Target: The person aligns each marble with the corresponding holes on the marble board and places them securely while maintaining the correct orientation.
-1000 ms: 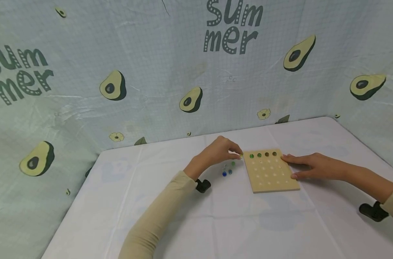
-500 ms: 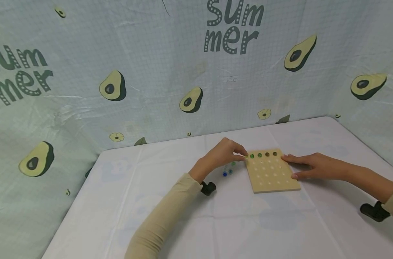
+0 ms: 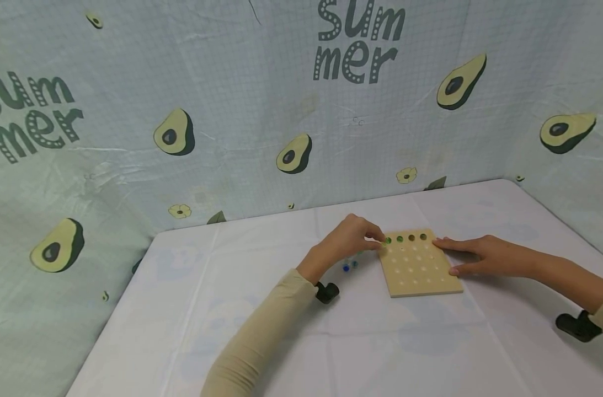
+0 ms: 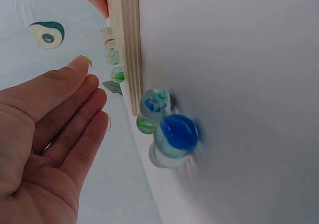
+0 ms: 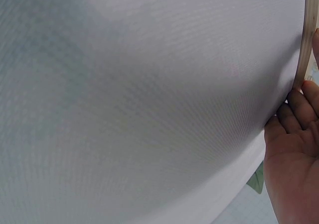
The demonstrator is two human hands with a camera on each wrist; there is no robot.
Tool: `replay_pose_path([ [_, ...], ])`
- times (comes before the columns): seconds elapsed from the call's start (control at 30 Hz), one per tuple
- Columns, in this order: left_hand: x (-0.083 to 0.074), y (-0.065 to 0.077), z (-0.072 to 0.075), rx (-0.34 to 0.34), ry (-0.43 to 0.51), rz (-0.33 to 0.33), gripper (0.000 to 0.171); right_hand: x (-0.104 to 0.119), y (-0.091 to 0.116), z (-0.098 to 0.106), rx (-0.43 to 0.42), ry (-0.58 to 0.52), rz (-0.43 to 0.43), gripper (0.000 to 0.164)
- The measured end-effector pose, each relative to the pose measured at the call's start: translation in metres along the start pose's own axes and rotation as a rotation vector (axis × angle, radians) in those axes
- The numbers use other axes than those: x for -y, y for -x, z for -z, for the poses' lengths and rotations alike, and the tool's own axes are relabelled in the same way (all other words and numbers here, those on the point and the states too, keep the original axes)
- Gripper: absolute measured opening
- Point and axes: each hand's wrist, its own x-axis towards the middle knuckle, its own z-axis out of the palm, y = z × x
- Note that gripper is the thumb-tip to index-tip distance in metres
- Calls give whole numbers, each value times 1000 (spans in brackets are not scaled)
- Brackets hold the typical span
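Observation:
My left hand (image 3: 351, 234) is over the far left corner of a square wooden board (image 3: 420, 275) with rows of round hollows. Its thumb and fingertips pinch a small clear yellowish marble (image 4: 89, 63), mostly hidden by the thumb in the left wrist view. Several green and brownish marbles (image 3: 400, 239) sit in the board's back row. My right hand (image 3: 490, 256) rests against the board's right edge, fingers and thumb extended and spread apart. Beside the board's left edge lie loose marbles: a blue one (image 4: 178, 134), a clear one with blue and green swirls (image 4: 154, 104) and a green one (image 4: 146, 125).
A white cloth (image 3: 281, 342) covers the table beneath the board. A backdrop (image 3: 231, 110) printed with avocados and lettering hangs behind and at both sides. Black wrist cameras (image 3: 327, 292) sit under both forearms.
My left hand has moved a little right with the yellowish marble, from beside the board to over its far left corner. The right hand and the board have stayed nearly still.

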Motion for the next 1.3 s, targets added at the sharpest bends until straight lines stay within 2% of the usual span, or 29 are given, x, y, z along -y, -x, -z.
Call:
replay_pose_path([
  [0.3, -4, -3, -4, 15, 28, 71, 17, 0, 0, -2, 1, -14, 4, 82],
  [0.5, -5, -3, -4, -10, 96, 146, 16, -1, 0, -2, 4, -6, 5, 82],
  [0.9, -11, -8, -7, -32, 153, 223, 15, -1, 0, -2, 2, -7, -5, 82],
  [1.1, -14, -9, -11, -18, 113, 292, 13, -1, 0, -2, 1, -13, -8, 82],
  [1.3, -18, -13, -12, -16, 33, 284, 11, -1, -1, -2, 1, -24, 0, 82],
])
